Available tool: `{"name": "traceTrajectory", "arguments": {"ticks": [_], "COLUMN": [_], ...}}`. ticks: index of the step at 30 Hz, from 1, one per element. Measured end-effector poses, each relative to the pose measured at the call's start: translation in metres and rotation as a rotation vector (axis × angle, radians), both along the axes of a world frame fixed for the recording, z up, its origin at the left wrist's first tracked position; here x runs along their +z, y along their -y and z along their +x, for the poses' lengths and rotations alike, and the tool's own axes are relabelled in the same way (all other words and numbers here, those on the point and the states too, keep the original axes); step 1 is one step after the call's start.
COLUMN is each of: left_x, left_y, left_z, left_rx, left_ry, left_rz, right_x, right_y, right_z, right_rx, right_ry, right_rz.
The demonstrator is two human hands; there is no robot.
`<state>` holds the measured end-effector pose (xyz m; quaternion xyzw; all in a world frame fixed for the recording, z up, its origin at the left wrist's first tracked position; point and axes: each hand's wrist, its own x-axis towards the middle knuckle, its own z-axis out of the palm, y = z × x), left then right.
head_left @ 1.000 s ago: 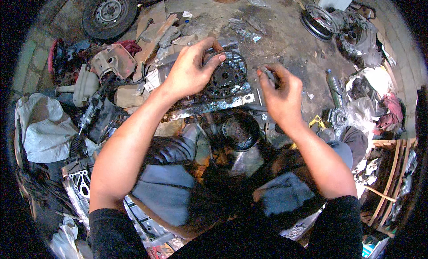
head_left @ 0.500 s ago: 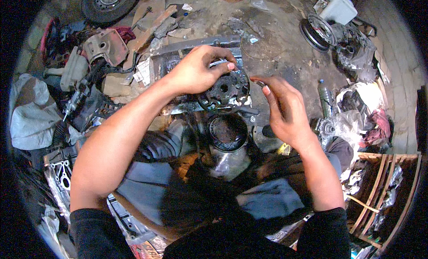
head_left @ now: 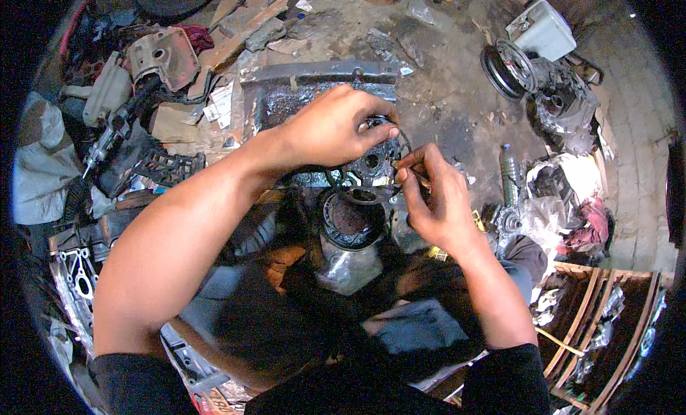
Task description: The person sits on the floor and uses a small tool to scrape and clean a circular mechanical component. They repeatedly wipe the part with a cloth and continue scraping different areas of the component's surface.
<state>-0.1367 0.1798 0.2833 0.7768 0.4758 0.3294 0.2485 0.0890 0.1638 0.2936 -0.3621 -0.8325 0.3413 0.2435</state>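
My left hand [head_left: 336,129] is closed over the upper edge of a dark, oily round metal part [head_left: 372,162] with a hole in its middle, thumb and fingers gripping its rim. At the part's right edge, my right hand [head_left: 437,197] pinches thumb and forefinger together; whatever lies between the fingertips is too small to make out. Under and behind the part lies a dark metal tray [head_left: 314,73] with a wet, oily surface. Just nearer to me stands a round blackened housing [head_left: 351,218], open at the top, its inside rusty brown.
To the left lie a metal cover [head_left: 163,57], a wooden strip [head_left: 246,35] and cardboard [head_left: 175,122]. On the right are a wheel rim [head_left: 514,65], a white bucket [head_left: 541,30], a plastic bottle [head_left: 509,175] and a slatted wooden crate [head_left: 600,329]. A tyre [head_left: 175,2] lies at the far left.
My right hand has moved left and down, closing in on the round part's right edge, where before it stood apart. The left hand keeps its grip; the view has shifted slightly.
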Motion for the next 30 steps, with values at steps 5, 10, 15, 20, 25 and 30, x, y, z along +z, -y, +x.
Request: {"name": "traceTrajectory", "arguments": {"ticks": [5, 10, 15, 20, 25, 30], "left_x": [-0.004, 0.001, -0.014, -0.015, -0.022, -0.016], "left_y": [0.001, 0.003, -0.001, 0.001, 0.001, 0.002], "left_z": [-0.002, -0.001, -0.003, -0.003, -0.002, -0.002], "left_rx": [0.002, 0.023, 0.010, 0.008, 0.043, 0.042], "left_ry": [0.006, -0.003, -0.001, 0.036, 0.030, 0.001], "left_rz": [0.014, -0.060, 0.059, 0.034, 0.094, 0.053], "right_x": [-0.005, -0.009, -0.010, -0.013, -0.015, -0.014], "right_y": [0.002, 0.005, 0.009, 0.007, 0.006, 0.007], "right_z": [-0.003, -0.002, -0.004, -0.002, -0.006, -0.007], "right_rx": [-0.040, -0.075, -0.106, 0.011, 0.003, 0.052], "right_ry": [0.018, 0.032, 0.025, 0.069, 0.031, 0.027], "right_rz": [-0.010, 0.046, 0.060, 0.172, 0.249, 0.259]}}
